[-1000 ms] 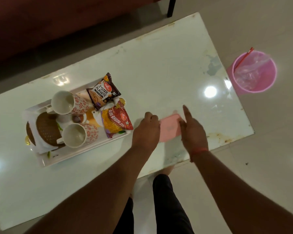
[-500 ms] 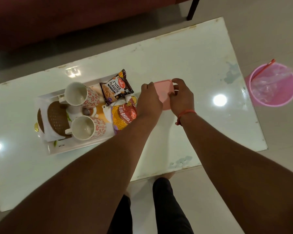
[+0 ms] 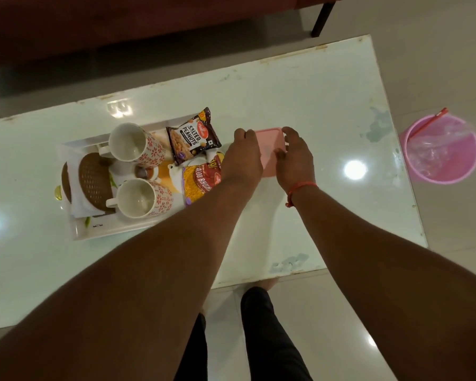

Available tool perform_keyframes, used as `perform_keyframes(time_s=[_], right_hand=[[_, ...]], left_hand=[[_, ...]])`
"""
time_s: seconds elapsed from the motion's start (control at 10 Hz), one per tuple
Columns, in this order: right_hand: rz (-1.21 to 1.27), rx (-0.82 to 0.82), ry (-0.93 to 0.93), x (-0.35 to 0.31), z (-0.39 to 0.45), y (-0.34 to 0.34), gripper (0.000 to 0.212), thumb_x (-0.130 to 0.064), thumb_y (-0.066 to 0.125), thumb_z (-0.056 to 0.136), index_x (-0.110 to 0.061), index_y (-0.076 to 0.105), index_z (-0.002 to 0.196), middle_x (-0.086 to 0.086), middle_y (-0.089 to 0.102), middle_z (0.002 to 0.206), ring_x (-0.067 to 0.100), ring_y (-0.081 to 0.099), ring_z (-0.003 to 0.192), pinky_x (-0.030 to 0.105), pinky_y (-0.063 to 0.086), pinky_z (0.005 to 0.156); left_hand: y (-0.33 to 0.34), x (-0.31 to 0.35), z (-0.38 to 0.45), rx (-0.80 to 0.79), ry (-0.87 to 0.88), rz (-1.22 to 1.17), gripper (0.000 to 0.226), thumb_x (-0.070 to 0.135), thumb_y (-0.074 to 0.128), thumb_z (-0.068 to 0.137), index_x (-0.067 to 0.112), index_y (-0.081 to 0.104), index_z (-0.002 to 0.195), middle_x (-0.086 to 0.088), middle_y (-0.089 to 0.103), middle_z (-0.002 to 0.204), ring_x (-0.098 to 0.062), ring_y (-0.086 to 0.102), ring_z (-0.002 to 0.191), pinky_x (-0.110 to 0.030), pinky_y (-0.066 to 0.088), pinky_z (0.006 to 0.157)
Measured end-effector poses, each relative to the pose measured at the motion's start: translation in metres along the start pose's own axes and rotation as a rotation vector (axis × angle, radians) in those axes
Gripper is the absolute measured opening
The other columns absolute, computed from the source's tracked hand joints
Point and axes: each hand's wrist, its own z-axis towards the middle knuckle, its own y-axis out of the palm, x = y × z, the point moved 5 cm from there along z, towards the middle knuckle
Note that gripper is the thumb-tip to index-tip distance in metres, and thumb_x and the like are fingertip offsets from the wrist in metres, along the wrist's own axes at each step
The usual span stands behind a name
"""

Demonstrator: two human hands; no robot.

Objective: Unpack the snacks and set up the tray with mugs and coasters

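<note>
Both hands are over the pink box (image 3: 270, 149) on the white table (image 3: 313, 100), just right of the tray (image 3: 74, 232). The left hand (image 3: 243, 158) sits at the box's left edge, its fingers (image 3: 241, 133) curled over the far left corner; whether they actually pinch the box cannot be told from here. The right hand (image 3: 296, 158) is at the right edge — fingers spread loosely, thumb lying on the lid, not closed around it. The box shows between the two hands, flat on the table as far as can be seen.

On the tray, two patterned mugs (image 3: 135, 143) lie on their sides with their mouths toward the camera, one at the far side and one at the near side (image 3: 143, 199). Brown woven coasters (image 3: 94, 185) stand on edge at the tray's left end. A salted peanuts packet (image 3: 194, 134) leans over the tray's far right corner, and a yellow-and-red snack packet (image 3: 201, 180) lies just beside it, partly under the left wrist.

Off the table on the floor to the right — a pink bucket (image 3: 440, 149) lined with clear plastic.
</note>
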Motion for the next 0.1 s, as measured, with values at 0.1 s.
perform_keyframes(time_s=[0.1], right_hand=[[-0.045, 0.087, -0.011, -0.0113, -0.0008, -0.0085, 0.053, -0.007, 0.042, 0.099, -0.015, 0.033, 0.151, 0.008, 0.039, 0.153, 0.024, 0.042, 0.138, 0.034, 0.034, 0.112]], left_hand=[[-0.0224, -0.0036, 0.0034, 0.097, 0.082, 0.056, 0.034, 0.016, 0.056, 0.096, 0.005, 0.047, 0.127, -0.014, 0.047, 0.128, -0.031, 0.062, 0.106, -0.04, 0.054, 0.082]])
